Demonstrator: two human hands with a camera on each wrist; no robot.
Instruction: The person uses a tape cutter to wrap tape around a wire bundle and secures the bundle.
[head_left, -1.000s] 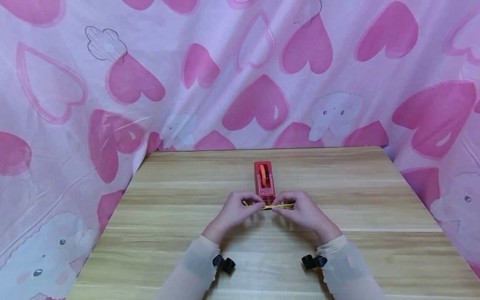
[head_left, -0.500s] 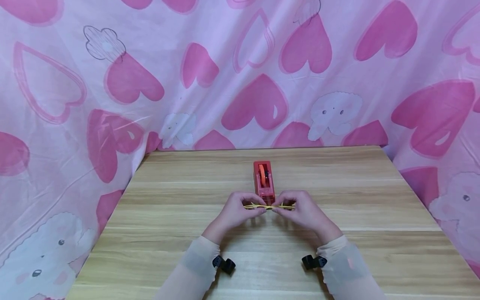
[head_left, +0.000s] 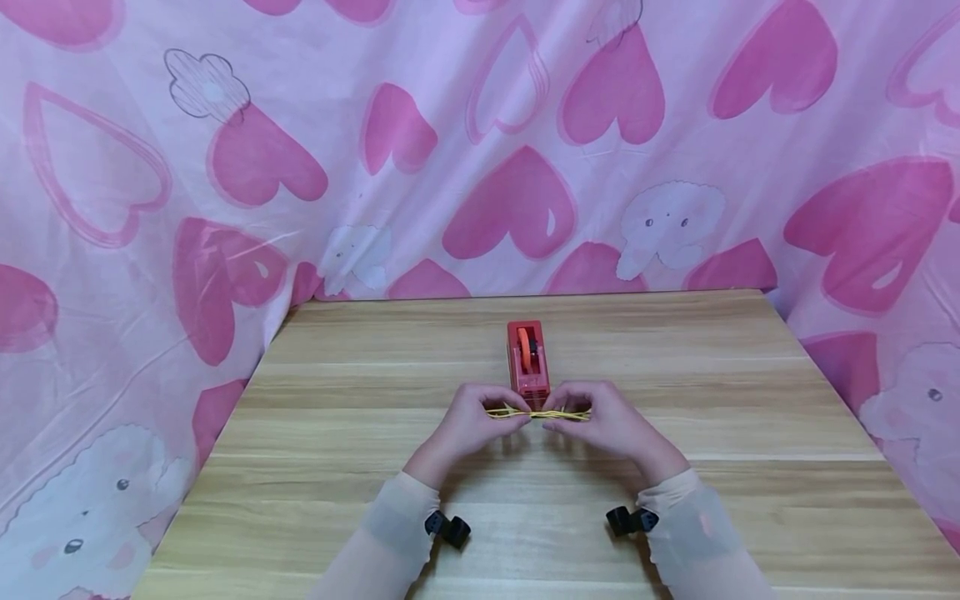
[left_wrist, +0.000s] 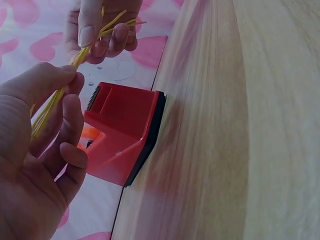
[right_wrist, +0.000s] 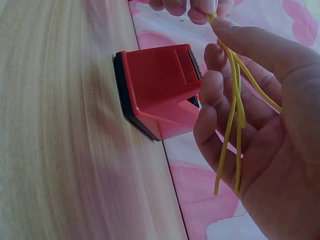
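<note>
A bundle of thin yellow strands (head_left: 557, 414) runs sideways between both hands, held just above the table. My left hand (head_left: 462, 423) pinches it between thumb and fingertips near the middle. Close beside it, the right hand (head_left: 611, 423) pinches the same bundle. In the right wrist view, loose ends of the yellow strands (right_wrist: 234, 102) hang across the right palm, some longer than others. The left wrist view shows the strands (left_wrist: 48, 112) passing over the left fingers. Behind the hands stands a red tape dispenser (head_left: 535, 383) with an orange roll core; the fingertips partly overlap its front.
The wood-grain table (head_left: 360, 367) stretches out on both sides of the hands. A pink heart-patterned cloth (head_left: 510, 208) hangs along its back and sides. In the left wrist view, the dispenser's serrated cutter (left_wrist: 93, 97) faces the fingers.
Both hands stay almost in place, still pinching the bundle. Their fingertips shift slightly, and the right wrist moves a little to the right. The dispenser stands where it was.
</note>
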